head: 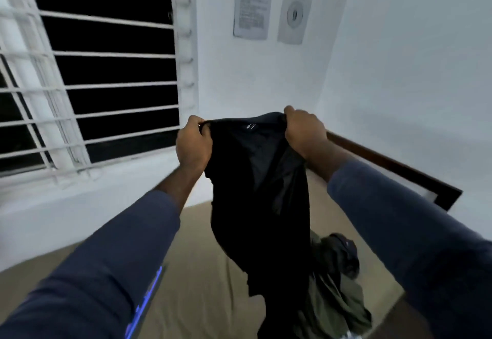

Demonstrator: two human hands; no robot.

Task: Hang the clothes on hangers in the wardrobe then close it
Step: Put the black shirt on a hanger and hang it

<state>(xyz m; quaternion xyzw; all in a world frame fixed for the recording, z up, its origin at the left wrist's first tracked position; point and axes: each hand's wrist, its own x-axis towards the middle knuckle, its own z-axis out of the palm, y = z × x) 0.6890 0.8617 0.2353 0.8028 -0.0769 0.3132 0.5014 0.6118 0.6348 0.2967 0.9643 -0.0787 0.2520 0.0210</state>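
Both hands hold a black garment (pixel 255 179) up by its top edge above the bed (pixel 202 272): the left hand (pixel 193 147) pinches one corner, the right hand (pixel 304 132) grips the other. More clothes (pixel 335 280) lie heaped on the bed below, beside a barred window (pixel 101 72).

My long dark blue fabric left sleeve (pixel 106 259), matching right sleeve (pixel 399 219), cuffs ending above my wrists, bright blue streak on the left
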